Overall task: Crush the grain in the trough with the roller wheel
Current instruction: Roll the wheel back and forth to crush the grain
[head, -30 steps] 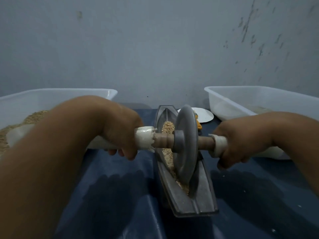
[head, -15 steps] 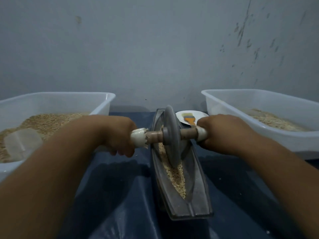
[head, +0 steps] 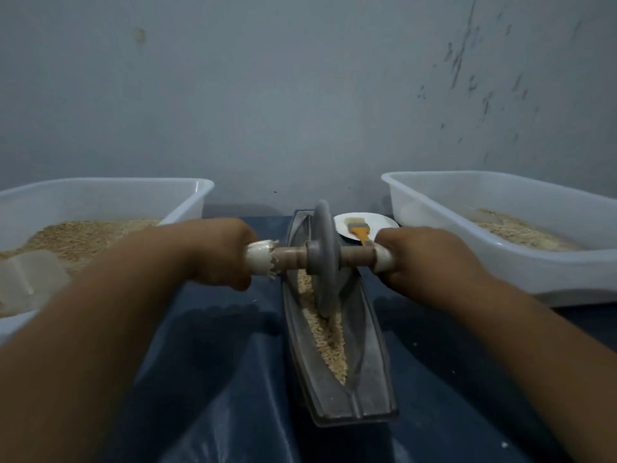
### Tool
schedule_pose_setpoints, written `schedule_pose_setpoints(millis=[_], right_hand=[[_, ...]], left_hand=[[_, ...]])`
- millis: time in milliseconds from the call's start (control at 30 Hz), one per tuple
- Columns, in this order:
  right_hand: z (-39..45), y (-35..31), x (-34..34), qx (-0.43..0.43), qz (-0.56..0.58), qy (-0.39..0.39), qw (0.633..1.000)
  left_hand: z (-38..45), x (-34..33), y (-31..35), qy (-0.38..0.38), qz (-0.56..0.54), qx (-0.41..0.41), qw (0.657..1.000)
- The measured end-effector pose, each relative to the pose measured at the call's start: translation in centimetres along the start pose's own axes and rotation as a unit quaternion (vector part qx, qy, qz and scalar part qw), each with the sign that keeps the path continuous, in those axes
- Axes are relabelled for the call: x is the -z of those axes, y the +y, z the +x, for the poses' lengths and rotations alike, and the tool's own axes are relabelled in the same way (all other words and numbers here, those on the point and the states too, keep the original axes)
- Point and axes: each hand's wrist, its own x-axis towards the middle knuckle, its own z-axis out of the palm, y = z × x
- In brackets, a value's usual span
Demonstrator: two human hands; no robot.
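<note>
A grey boat-shaped metal trough (head: 369,379) lies lengthwise on the dark blue surface, with tan grain (head: 329,342) along its groove. A grey roller wheel (head: 324,259) stands upright in the far half of the trough on a wooden axle with white sleeves at both ends. My left hand (head: 220,252) grips the left handle (head: 258,259). My right hand (head: 424,255) grips the right handle (head: 384,259). The wheel's lower rim rests in the grain.
A white plastic tub (head: 100,195) holding grain and a clear scoop (head: 30,275) stands on the left. Another white tub (head: 500,255) with grain stands on the right. Behind the trough a white plate (head: 370,222) carries an orange-handled brush (head: 359,230). A grey wall closes the back.
The wheel has rolled from the near part of the trough to its far half, both hands moving away from me. The grain at the near end is now uncovered.
</note>
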Motion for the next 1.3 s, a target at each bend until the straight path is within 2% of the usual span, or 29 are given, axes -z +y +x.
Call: schedule_pose_setpoints(millis=[67,167,233,267,300,333,400,467,500,567,633,700,767,833,967,1033,1067,1100,1167,1233,1300], right_hand=[[0.0,0.4,0.9,0.019,0.011,-0.058,0.998],[-1.1,1.2,4.1,-0.003,0.092,-0.235,0.968],[-2.2,1.5,5.6,-0.026,0.137,-0.331,0.933],[-2.4,1.4,5.9,-0.028,0.145,-0.344,0.927],[-2.5,1.3,5.5,-0.026,0.143,-0.329,0.933],[-2.3,1.2,4.5,-0.024,0.129,-0.282,0.951],[-1.5,0.6,2.3,-0.027,0.079,-0.146,0.986],[-0.8,0.0,0.6,-0.023,0.033,-0.048,0.998],[-0.5,0.0,0.3,-0.014,0.024,-0.033,0.999],[-0.2,0.5,0.7,-0.001,0.030,-0.077,0.997],[-0.5,1.1,2.2,-0.002,0.074,-0.171,0.983],[-1.4,1.5,4.0,-0.016,0.139,-0.278,0.950],[-2.2,1.7,5.1,-0.032,0.194,-0.351,0.916],[-2.3,1.6,4.7,-0.035,0.180,-0.342,0.922],[-1.0,0.5,1.4,-0.036,0.065,-0.116,0.990],[-0.5,0.2,0.5,-0.023,0.021,-0.037,0.999],[-0.2,0.2,0.4,-0.016,0.013,-0.024,1.000],[-0.1,0.3,0.5,-0.011,0.010,-0.030,0.999],[-0.2,0.5,1.6,-0.008,0.027,-0.091,0.995],[-0.8,1.0,3.1,-0.012,0.068,-0.186,0.980],[-1.7,1.6,4.5,-0.020,0.123,-0.291,0.949]], left_hand=[[-0.3,0.4,-0.2,-0.056,-0.013,0.008,0.998],[-1.4,1.7,-0.2,-0.152,-0.014,-0.007,0.988],[-1.8,2.3,0.1,-0.149,-0.011,-0.031,0.988],[-1.8,2.4,0.2,-0.139,-0.008,-0.037,0.990],[-1.7,2.4,0.4,-0.128,-0.002,-0.037,0.991],[-1.5,2.2,0.5,-0.117,0.003,-0.032,0.993],[-1.0,1.6,0.5,-0.079,0.000,-0.015,0.997],[-0.5,1.0,0.3,-0.026,0.000,-0.003,1.000],[-0.4,0.8,0.2,-0.016,0.001,0.001,1.000],[-0.5,1.0,0.0,-0.054,-0.003,0.005,0.999],[-0.9,1.7,-0.1,-0.111,-0.004,0.001,0.994],[-1.5,2.3,0.1,-0.136,-0.008,-0.014,0.991],[-1.8,2.7,0.3,-0.140,-0.009,-0.028,0.990],[-1.7,2.7,0.5,-0.127,0.000,-0.030,0.991],[-0.5,1.3,0.0,-0.051,0.002,-0.005,0.999],[0.1,0.6,-0.4,0.006,0.007,0.000,1.000],[0.3,0.4,-0.5,0.014,0.006,0.005,1.000],[0.3,0.4,-0.6,0.000,0.000,0.010,1.000],[-0.1,0.7,-0.5,-0.061,-0.005,0.017,0.998],[-0.9,1.5,-0.1,-0.112,0.005,0.009,0.994],[-1.8,2.5,0.3,-0.135,0.010,-0.008,0.991]])
